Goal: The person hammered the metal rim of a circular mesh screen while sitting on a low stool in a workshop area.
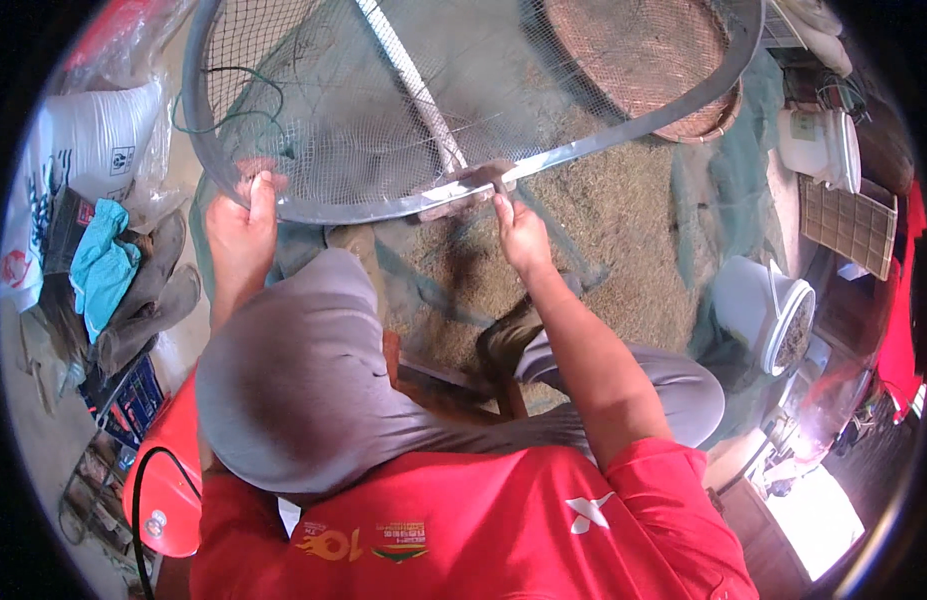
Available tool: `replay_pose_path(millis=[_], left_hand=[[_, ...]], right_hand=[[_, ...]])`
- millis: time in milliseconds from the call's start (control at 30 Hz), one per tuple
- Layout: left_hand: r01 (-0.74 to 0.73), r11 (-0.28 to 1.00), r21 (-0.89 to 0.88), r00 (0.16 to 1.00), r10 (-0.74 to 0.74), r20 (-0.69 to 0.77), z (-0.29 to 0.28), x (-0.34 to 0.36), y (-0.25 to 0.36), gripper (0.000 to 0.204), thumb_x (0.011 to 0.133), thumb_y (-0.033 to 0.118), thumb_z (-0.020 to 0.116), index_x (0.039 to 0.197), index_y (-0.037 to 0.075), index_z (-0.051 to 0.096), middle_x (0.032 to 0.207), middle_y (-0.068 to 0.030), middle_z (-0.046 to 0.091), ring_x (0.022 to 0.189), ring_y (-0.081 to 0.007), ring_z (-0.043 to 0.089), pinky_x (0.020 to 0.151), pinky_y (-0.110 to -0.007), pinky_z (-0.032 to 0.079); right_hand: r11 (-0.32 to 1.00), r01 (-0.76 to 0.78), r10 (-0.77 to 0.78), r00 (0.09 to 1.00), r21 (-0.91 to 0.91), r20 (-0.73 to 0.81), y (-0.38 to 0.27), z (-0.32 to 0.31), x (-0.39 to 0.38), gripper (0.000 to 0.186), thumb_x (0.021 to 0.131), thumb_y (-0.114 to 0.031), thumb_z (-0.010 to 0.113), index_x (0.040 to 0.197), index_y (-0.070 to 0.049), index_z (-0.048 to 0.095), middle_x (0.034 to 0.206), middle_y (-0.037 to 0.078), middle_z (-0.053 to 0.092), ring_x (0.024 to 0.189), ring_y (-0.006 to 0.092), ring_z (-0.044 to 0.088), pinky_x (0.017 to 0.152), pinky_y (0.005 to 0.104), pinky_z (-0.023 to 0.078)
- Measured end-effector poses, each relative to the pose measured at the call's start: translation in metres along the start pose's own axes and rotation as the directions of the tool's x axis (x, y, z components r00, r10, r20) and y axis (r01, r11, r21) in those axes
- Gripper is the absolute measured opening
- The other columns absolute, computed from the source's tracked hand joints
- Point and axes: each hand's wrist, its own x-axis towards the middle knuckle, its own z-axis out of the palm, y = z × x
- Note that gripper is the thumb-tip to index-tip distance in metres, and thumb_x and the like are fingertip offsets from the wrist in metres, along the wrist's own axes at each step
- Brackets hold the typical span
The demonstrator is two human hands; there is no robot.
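A large curved grey frame (600, 134) strung with wire mesh (343, 110) fills the upper middle, tilted before me, with a pale bar (408, 75) across it. My left hand (243, 220) grips the frame's near left corner, thumb on top, some fingertips showing through the mesh. My right hand (518, 230) is closed on a thin dark piece (488, 175) at the near rim, beside where the bar joins; whether that piece is loose or fixed, I cannot tell. A thin green cord (273, 120) loops over the mesh at the left.
Grain (623, 220) lies on green netting (723, 200) below, with a round woven tray (633, 50) behind. White buckets (738, 300) stand at the right. Sacks (113, 130), boots (163, 310), a teal cloth (103, 250) and a red container (168, 470) line the left.
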Motion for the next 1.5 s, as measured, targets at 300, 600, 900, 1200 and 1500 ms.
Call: replay_pose_path(millis=[300,600,900,1200,1500], left_hand=[[0.025,0.999,0.025,0.998,-0.024,-0.056,-0.002,-0.006,-0.006,0.018,0.090,0.013,0.053,0.091,0.000,0.065,0.079,-0.0069,0.067,0.071,-0.0138,0.059,0.066,-0.029,0.046],[-0.036,0.999,0.026,0.998,0.038,-0.054,0.000,-0.006,-0.002,0.022,0.092,0.017,0.052,0.088,0.001,0.066,0.078,-0.0029,0.065,0.071,-0.0095,0.055,0.066,-0.026,0.044],[0.007,1.000,0.023,0.997,-0.006,-0.073,-0.004,-0.006,-0.011,0.024,0.093,0.016,0.052,0.088,-0.001,0.068,0.085,-0.0059,0.066,0.081,-0.0129,0.059,0.071,-0.027,0.045],[-0.017,0.996,0.085,0.999,0.021,-0.044,-0.007,-0.011,-0.007,0.020,0.091,0.013,0.052,0.092,0.000,0.066,0.082,-0.0068,0.067,0.076,-0.0124,0.059,0.070,-0.028,0.046],[-0.077,0.997,-0.009,0.997,0.077,-0.019,-0.006,-0.005,-0.007,0.019,0.092,0.012,0.052,0.096,-0.001,0.064,0.087,-0.0058,0.067,0.080,-0.0108,0.058,0.075,-0.026,0.045]], right_hand=[[0.815,0.390,-0.294,0.915,0.428,-0.276,-0.066,-0.061,-0.026,0.033,0.096,-0.030,0.044,0.085,-0.002,0.058,0.064,0.008,0.052,0.059,0.0224,0.051,0.061,0.0367,0.043],[0.978,-0.036,0.015,0.994,0.204,0.104,0.002,-0.018,0.002,0.057,0.091,-0.054,0.041,0.080,0.000,0.059,0.075,0.020,0.061,0.073,0.0349,0.058,0.071,0.0402,0.045],[0.759,0.428,-0.345,0.903,0.490,-0.255,-0.052,-0.060,-0.031,0.030,0.098,-0.026,0.044,0.078,-0.006,0.055,0.062,0.000,0.054,0.058,0.0105,0.051,0.054,0.0276,0.042],[0.992,-0.021,0.015,0.998,0.124,0.053,-0.033,-0.015,-0.001,0.053,0.092,-0.051,0.041,0.093,-0.002,0.062,0.088,0.028,0.062,0.090,0.0429,0.059,0.080,0.0461,0.045],[0.998,0.011,-0.009,1.000,-0.055,0.030,-0.001,0.014,0.001,0.055,0.092,-0.053,0.034,0.109,-0.007,0.059,0.097,0.027,0.061,0.095,0.0450,0.056,0.086,0.0502,0.043]])
